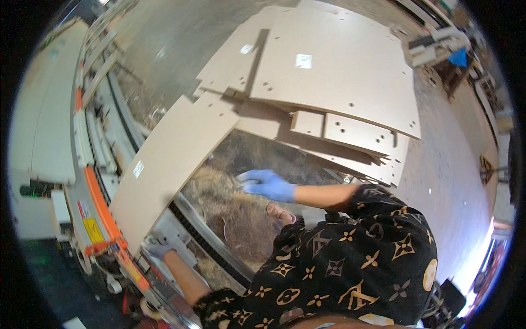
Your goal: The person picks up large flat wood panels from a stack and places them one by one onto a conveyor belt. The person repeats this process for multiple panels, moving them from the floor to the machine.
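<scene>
Pale board [167,169] lies beside the left hand's [159,249] fingers, their grip unclear; the right hand's [268,185] are loosely extended.

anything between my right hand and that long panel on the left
Nothing visible does. Between the right hand, blurred, and the near edge of the long pale panel, only a gap shows, with dusty floor seen through it.

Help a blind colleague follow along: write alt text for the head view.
A person's blue-gloved right hand extends over a dusty floor, while the left hand is at the near end of a pale panel. Stacked boards lie beyond.
</scene>
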Demonstrator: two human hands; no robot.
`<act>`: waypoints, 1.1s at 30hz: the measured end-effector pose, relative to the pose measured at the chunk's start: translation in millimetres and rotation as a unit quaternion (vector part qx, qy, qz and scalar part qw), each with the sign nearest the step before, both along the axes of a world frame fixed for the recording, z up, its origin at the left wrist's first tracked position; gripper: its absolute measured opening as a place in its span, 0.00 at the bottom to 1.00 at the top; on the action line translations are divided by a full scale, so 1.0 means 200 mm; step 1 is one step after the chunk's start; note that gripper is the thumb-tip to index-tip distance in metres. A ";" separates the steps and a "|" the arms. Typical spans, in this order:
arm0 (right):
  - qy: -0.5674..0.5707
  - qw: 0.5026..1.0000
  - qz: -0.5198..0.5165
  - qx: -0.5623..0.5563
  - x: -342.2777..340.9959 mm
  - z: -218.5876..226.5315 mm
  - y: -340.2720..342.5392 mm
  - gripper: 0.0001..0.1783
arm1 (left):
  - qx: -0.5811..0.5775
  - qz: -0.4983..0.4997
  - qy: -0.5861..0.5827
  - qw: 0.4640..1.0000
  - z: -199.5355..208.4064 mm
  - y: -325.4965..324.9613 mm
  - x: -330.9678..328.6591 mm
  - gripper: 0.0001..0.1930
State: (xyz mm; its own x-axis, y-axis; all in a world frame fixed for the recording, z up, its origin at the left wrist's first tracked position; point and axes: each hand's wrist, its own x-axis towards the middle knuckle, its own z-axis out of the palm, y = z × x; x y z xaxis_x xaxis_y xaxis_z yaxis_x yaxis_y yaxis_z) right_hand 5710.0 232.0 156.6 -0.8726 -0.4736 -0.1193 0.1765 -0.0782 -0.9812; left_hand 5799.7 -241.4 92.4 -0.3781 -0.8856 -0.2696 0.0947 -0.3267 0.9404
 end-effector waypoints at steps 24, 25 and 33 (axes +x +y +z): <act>-0.147 0.931 -0.327 0.066 1.03 0.21 1.77 0.33 | 0.231 -0.612 0.019 0.757 0.30 3.10 0.17 0.35; -0.102 0.955 -0.277 0.042 1.10 0.19 1.70 0.32 | 0.222 -0.609 0.077 0.757 0.29 3.09 0.21 0.36; 0.173 0.756 -0.508 0.375 0.87 0.15 2.55 0.20 | 0.142 -0.565 0.053 0.811 0.17 2.60 0.57 0.34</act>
State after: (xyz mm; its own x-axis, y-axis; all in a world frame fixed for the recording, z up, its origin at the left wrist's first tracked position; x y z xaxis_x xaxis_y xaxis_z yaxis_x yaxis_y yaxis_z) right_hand 5884.9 742.0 187.4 -0.7803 0.5502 0.2974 0.1221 0.6004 -0.7903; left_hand 5913.2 279.5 126.8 -0.9396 0.1340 -0.3150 -0.3404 -0.4636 0.8181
